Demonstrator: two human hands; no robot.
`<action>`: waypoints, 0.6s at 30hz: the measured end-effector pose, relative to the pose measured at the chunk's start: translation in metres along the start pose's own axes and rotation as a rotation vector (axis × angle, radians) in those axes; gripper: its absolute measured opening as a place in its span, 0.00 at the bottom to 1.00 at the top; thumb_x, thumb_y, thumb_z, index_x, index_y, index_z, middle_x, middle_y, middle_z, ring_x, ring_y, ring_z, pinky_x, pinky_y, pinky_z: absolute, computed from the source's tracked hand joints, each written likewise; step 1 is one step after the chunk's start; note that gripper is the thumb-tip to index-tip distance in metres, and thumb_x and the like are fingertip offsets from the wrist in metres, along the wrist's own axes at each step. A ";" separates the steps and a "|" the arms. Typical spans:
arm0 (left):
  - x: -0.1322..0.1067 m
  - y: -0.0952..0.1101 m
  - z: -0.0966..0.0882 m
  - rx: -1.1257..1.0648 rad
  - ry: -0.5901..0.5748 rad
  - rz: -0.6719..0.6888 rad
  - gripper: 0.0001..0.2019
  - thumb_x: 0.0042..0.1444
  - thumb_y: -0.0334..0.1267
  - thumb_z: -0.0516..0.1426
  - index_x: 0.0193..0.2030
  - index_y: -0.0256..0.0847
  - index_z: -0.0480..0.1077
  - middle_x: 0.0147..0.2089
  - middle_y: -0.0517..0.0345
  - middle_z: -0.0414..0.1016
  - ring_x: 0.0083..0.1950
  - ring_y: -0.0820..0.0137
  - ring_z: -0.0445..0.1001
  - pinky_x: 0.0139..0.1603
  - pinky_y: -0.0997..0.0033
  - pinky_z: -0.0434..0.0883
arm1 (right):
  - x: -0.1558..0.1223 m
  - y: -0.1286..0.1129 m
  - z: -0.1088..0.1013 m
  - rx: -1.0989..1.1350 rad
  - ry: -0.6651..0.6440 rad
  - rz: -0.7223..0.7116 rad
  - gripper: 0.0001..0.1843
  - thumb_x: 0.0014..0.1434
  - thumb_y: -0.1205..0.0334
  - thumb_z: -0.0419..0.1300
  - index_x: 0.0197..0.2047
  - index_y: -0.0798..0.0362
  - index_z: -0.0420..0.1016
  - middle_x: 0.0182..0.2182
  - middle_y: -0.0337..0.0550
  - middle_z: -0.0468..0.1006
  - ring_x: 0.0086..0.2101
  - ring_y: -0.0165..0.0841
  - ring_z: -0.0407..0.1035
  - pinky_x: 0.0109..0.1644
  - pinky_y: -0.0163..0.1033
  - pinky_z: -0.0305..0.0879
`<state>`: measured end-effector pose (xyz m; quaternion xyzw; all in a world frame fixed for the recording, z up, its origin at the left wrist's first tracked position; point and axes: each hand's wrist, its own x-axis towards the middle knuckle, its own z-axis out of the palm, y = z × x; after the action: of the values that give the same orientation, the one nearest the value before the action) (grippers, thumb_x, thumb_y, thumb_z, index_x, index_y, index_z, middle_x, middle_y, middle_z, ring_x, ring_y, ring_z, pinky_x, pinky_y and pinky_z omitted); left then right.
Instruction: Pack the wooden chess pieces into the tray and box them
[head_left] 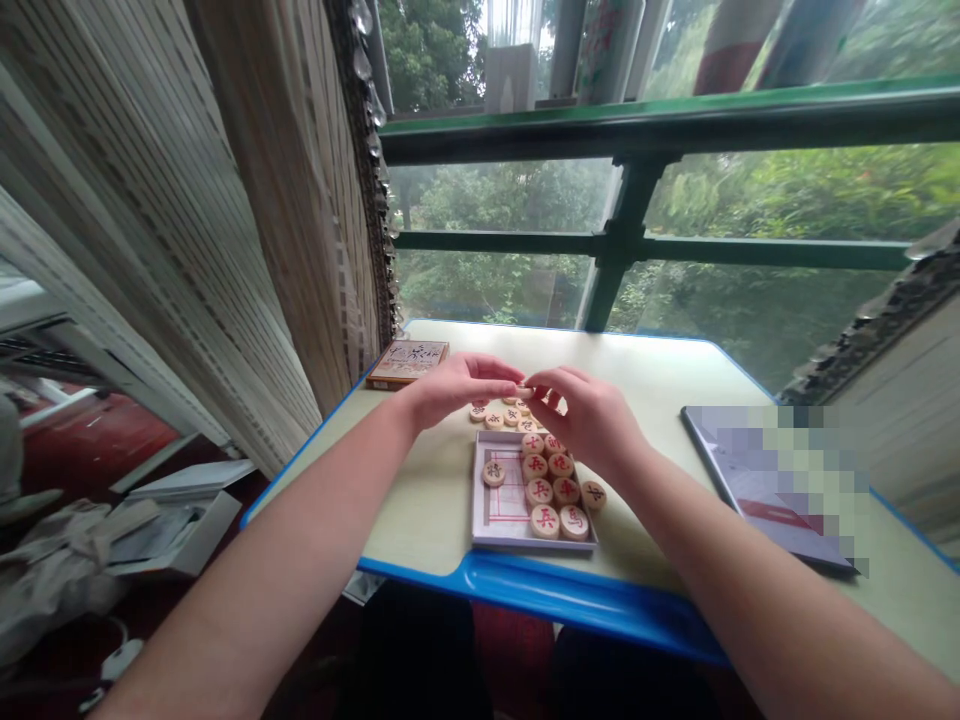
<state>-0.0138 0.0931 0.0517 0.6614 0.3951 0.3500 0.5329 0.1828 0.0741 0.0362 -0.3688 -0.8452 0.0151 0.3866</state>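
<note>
Above the far end of a white box, my left hand and my right hand meet at the fingertips. Both pinch a small round xiangqi piece, seen edge-on. Inside the box, red-marked pieces stand in two columns on the right side. A single dark-marked piece lies at the box's left. Beyond the box, several loose pieces rest on the table, partly hidden by my hands. Another dark-marked piece sits against the box's right edge.
The pale table has a blue rim. At its back left lies a box lid with writing. A dark-edged flat book or folder, partly blurred out, lies on the right. Curtains hang at the left, and a green-framed window stands behind.
</note>
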 end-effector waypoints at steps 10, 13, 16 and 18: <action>0.002 -0.005 0.002 -0.058 0.011 0.051 0.16 0.42 0.40 0.66 0.38 0.34 0.75 0.36 0.54 0.77 0.35 0.73 0.71 0.37 0.72 0.66 | 0.000 -0.006 -0.001 0.098 0.019 0.026 0.08 0.57 0.63 0.56 0.41 0.53 0.71 0.31 0.43 0.77 0.27 0.28 0.69 0.30 0.33 0.64; 0.005 -0.009 0.001 -0.099 0.013 0.072 0.16 0.41 0.36 0.67 0.39 0.34 0.74 0.36 0.54 0.76 0.35 0.74 0.71 0.38 0.72 0.66 | 0.002 -0.007 -0.001 0.150 0.002 0.081 0.10 0.56 0.61 0.57 0.42 0.54 0.70 0.33 0.45 0.77 0.28 0.30 0.70 0.32 0.35 0.66; 0.006 -0.011 0.000 -0.112 0.032 0.052 0.17 0.39 0.32 0.67 0.38 0.34 0.73 0.34 0.57 0.75 0.34 0.75 0.71 0.38 0.71 0.66 | 0.003 -0.008 -0.001 0.153 -0.013 0.134 0.09 0.57 0.61 0.57 0.41 0.54 0.71 0.34 0.46 0.78 0.29 0.30 0.71 0.32 0.36 0.67; 0.005 -0.009 0.001 -0.095 0.015 0.012 0.17 0.39 0.31 0.67 0.38 0.33 0.73 0.34 0.57 0.75 0.34 0.75 0.71 0.38 0.71 0.66 | 0.002 -0.009 0.000 0.167 -0.035 0.154 0.08 0.56 0.62 0.57 0.40 0.54 0.73 0.34 0.46 0.78 0.29 0.30 0.71 0.33 0.36 0.68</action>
<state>-0.0124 0.0982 0.0426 0.6350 0.3780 0.3766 0.5586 0.1759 0.0688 0.0408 -0.3986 -0.8168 0.1215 0.3988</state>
